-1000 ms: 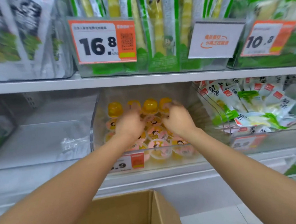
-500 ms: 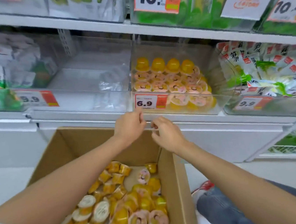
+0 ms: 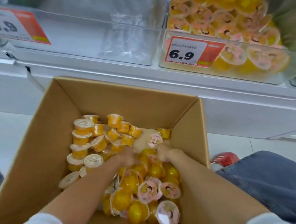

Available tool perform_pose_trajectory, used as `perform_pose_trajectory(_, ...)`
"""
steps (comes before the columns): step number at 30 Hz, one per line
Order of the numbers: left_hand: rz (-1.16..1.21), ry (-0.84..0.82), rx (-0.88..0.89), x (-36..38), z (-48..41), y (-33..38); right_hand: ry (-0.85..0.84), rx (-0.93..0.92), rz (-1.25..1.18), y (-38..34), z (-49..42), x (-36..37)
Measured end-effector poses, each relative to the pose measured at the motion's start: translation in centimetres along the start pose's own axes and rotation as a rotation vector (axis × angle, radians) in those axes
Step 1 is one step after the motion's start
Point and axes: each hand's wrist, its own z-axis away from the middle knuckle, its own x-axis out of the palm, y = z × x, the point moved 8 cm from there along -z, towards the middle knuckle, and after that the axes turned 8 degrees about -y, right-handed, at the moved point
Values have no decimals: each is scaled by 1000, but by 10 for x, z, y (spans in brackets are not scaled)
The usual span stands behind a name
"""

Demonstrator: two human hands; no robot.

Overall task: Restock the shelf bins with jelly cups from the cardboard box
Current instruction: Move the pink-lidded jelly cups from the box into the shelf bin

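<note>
Right now both of the person's arms reach down into one open box (image 3: pixel 42 141) on the floor in front of the shelf (image 3: pixel 234 102). The left hand (image 3: pixel 128 158) and right hand (image 3: pixel 164 153) sit close together, buried among the cups (image 3: pixel 131 184) near the far end of the heap. Both are smeared with motion blur, so I cannot tell whether either one grasps a cup or lies loose.

Two sorts of cup fill the box. Small orange ones with white lids pile up on the left side; larger yellow ones with pink lids lie in the middle and near side. Four pink lids face up that I can make out; the rest are too heaped to count.

Two clear bins show well on the shelf above. The right bin (image 3: pixel 162 66) holds more yellow cups, with a back row of four standing bottom-up and pink-lidded ones packed in front. Its tag (image 3: pixel 185 54) reads 6.9. The middle bin (image 3: pixel 100 44) has crumpled clear film inside. A second tag (image 3: pixel 6 26), far left, reads 9.9.

One red shoe (image 3: pixel 225 159) and one denim knee (image 3: pixel 278 180) lie just right of the box.
</note>
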Motion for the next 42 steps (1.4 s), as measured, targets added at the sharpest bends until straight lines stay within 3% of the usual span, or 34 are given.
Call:
perform_pose_trajectory(7,-33,-85,-20,17,-21,-1,47,95,40,10,-25,21)
perform_pose_trajectory(11,10,-33,-53,17,-18,-2,122,95,25,8,-17,12)
perform_pose_trajectory(20,893,-1,69,-34,27,7,484,-111,-562,-12,40,-61)
perform_pose_trajectory(27,1118,103,279,-96,91,56,610,-426,-802,-25,130,-115)
perform_pose_trajectory(32,863,284,473,-142,171,125,845,-575,-669,-35,223,-161)
perform_pose_trajectory(37,397,861,599,-204,277,193,1131,-721,-738,-20,324,-219)
perform_pose_trajectory(39,121,1035,546,-219,303,223,1233,-724,-746,-4,348,-244)
perform_pose_trajectory(42,8,1090,470,-238,306,252,1301,-637,-757,19,354,-279)
